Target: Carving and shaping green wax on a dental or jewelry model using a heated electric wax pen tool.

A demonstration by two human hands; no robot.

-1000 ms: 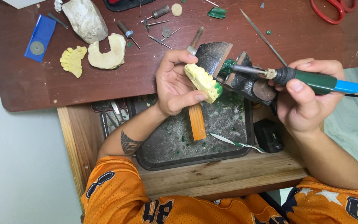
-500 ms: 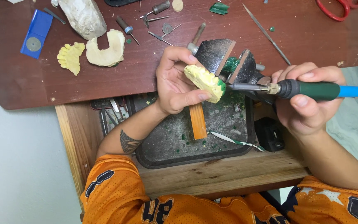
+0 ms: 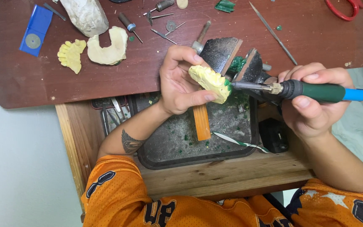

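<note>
My left hand (image 3: 181,82) grips a pale yellow dental cast (image 3: 210,80) with a bit of green wax at its right end, held above a dark metal tray (image 3: 177,147). In my right hand (image 3: 311,105) is a heated wax tool (image 3: 316,90) with a green and blue handle. Its metal tip touches the green wax on the cast. Just behind the cast stand two dark angled blocks (image 3: 232,59) with green wax between them.
On the brown desk lie a yellow cast (image 3: 70,54), a cream arch-shaped cast (image 3: 108,48), a white plaster lump (image 3: 87,14), a blue card with a disc (image 3: 34,29), several burs (image 3: 156,21), a thin rod (image 3: 272,31) and red scissors (image 3: 349,8). An orange stick (image 3: 201,122) rests on the tray.
The tool's tip has moved left and down until it meets the green wax on the cast. My left hand has kept the cast almost still.
</note>
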